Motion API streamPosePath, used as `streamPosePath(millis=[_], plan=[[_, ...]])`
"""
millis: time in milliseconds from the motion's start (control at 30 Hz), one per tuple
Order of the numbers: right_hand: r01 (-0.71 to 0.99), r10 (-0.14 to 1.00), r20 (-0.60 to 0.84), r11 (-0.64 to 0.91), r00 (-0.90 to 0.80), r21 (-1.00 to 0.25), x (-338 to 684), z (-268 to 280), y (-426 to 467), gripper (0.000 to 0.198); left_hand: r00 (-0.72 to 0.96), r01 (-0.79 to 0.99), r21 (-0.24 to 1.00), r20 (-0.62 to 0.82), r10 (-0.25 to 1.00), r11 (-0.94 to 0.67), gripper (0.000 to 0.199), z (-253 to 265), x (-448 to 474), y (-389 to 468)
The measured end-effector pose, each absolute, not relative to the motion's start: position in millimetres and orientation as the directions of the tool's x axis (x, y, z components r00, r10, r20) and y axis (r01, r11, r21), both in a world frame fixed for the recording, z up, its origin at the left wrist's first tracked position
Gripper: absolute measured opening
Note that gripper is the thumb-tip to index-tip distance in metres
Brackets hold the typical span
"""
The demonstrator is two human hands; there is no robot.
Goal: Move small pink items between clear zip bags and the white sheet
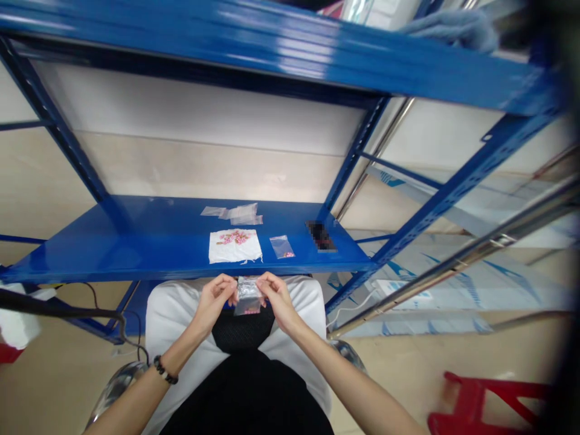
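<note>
Between my two hands, just in front of the shelf edge and above my lap, is a small clear plastic bag [248, 296] with a few pink pieces at its bottom. My left hand [220, 296] pinches its left side with thumb and fingers. On the other side my right hand [275, 297] pinches the bag near its upper right. Beyond them on the blue shelf lies a white cloth [222, 254] with a small heap of pink and brown pieces [234, 237]. To its right rests another clear bag [281, 246] with pink pieces in its lower corner.
Several flat clear bags [244, 213] lie farther back on the blue shelf [149, 241]. A dark, pixelated flat object [321, 235] is near its right end. Overhead runs a blue shelf beam [203, 42]. A red stool [480, 405] stands on the floor at right.
</note>
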State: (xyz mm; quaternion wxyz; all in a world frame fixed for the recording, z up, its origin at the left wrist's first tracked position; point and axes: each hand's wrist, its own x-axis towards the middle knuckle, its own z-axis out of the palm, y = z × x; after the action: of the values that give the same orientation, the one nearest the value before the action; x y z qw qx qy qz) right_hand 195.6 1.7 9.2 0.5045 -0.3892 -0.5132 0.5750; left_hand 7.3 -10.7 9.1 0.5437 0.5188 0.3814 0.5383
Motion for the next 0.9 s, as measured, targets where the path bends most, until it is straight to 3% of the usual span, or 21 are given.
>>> streamPosePath(millis=[200, 367, 633, 733, 900], plan=[[-0.130, 0.976, 0.219, 0.217, 0.002, -0.967, 228.7, 40.6, 27.1, 0.029, 0.148, -0.147, 0.977, 0.178, 0.973, -0.157, 0.026, 6.7, 0.9, -6.5], [0.041, 0.915, 0.398, 0.396, 0.068, -0.917, 256.6, 68.8, 51.6, 0.028, 0.247, -0.060, 0.982, 0.191, 0.950, -0.181, 0.032, 2.9, 9.3, -9.9], [0.388, 0.897, 0.424, 0.350, 0.123, -0.853, 294.0, 45.3, 136.8, 0.029, 0.327, -0.002, 0.984, 0.167, 0.930, -0.176, 0.034, -6.4, 19.7, -13.3], [0.609, 0.879, 0.462, 0.305, 0.115, -0.733, 298.6, 34.0, 153.8, 0.032, 0.321, -0.002, 0.987, 0.152, 0.935, -0.159, 0.035, -6.4, 20.4, -13.0], [0.894, 0.792, 0.610, 0.255, 0.026, -0.368, 278.2, 40.9, 164.7, 0.042, 0.324, -0.011, 0.990, 0.135, 0.936, -0.139, 0.038, -7.4, 22.4, -11.8]])
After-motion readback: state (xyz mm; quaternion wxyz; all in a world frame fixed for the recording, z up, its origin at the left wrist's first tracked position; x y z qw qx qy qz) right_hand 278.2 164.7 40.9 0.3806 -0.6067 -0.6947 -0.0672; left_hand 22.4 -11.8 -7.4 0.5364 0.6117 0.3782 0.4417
